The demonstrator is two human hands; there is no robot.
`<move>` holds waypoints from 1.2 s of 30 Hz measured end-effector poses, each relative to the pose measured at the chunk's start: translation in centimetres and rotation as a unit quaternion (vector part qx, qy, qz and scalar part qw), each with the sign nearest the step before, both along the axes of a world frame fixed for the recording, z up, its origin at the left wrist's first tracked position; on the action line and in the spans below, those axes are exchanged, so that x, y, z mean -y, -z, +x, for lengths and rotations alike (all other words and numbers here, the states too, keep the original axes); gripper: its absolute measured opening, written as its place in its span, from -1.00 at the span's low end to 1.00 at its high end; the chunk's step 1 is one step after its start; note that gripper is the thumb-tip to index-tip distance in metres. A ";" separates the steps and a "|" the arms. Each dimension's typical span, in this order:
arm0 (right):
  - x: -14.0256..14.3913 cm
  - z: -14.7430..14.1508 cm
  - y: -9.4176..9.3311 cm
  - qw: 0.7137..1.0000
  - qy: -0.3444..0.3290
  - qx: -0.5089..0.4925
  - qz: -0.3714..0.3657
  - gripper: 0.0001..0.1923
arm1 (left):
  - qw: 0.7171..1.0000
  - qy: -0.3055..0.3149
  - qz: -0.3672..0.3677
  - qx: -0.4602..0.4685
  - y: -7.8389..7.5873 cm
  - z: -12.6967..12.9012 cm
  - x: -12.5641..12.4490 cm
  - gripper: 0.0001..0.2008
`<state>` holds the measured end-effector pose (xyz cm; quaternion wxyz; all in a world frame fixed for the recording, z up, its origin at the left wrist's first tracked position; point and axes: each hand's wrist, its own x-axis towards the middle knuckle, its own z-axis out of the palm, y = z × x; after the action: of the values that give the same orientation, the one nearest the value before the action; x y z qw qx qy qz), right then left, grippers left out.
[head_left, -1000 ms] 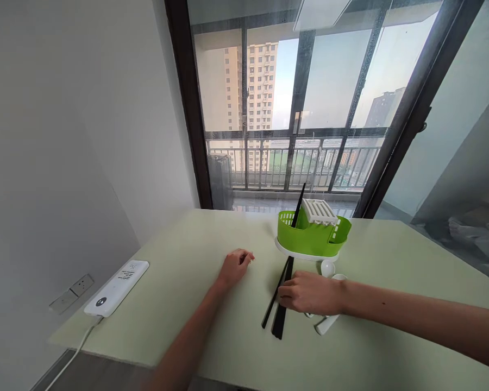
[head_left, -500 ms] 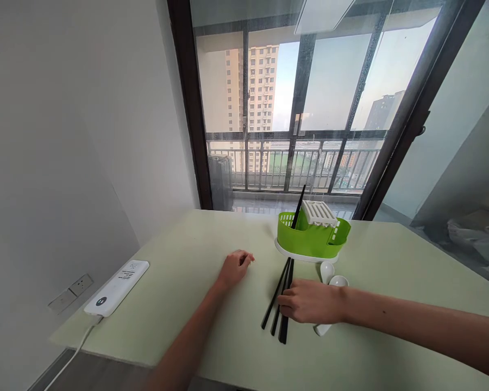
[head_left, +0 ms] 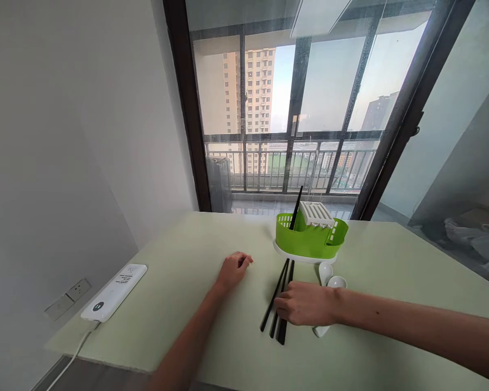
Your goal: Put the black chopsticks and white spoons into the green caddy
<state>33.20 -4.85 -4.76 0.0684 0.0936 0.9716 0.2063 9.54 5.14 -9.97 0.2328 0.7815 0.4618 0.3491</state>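
Black chopsticks (head_left: 277,296) — long, thin, matt sticks — lie fanned on the pale green worktop (head_left: 187,304) at lower centre of the frame: their far ends meet near the white base of the green caddy, and their near ends spread toward the lower edge. Three near ends can be counted; how many sticks lie in the bundle is not certain. The right hand (head_left: 305,304), entering from the lower right, rests palm down across the sticks at about mid-length, fingertips touching them; whether its grip is closed around any stick cannot be told, since the fingers curl under and hide the contact. The left hand (head_left: 234,269), left of centre, lies on the worktop in a loose fist holding nothing, well apart from the sticks. Just above the sticks stands a green cutlery caddy (head_left: 309,239) with slotted walls and a white ribbed insert (head_left: 318,213); one more black chopstick (head_left: 296,208) stands tilted in its left compartment. White spoons (head_left: 330,282) lie just right of the sticks — two bowls show below the caddy, and one handle end shows under the right wrist. At lower left a white power strip (head_left: 114,292) sits at the worktop's edge. Behind, a large window (head_left: 293,108) fills the upper centre of the frame.
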 end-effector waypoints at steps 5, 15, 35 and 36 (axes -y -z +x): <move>0.1 0.1 -0.1 1.000 -0.005 0.003 0.002 -0.84 | 1.000 0.001 -0.002 0.004 0.0 0.0 0.0 -0.63; -0.4 0.5 0.3 1.000 -0.013 -0.014 0.001 -0.84 | 1.000 -0.001 -0.003 0.002 -0.2 0.1 0.2 -0.61; 4.2 -3.1 -8.0 0.995 0.039 -0.056 0.070 -0.84 | 0.955 0.132 -0.207 0.168 -1.5 1.4 1.8 -0.48; 4.3 -3.2 -7.9 0.995 0.040 -0.062 0.073 -0.83 | 0.935 0.155 -0.256 0.191 -1.7 1.6 2.2 -0.44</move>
<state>29.97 -9.18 3.09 0.0097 0.1498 0.9519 0.2673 11.16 2.90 -8.26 0.5598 0.6763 0.3551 0.3212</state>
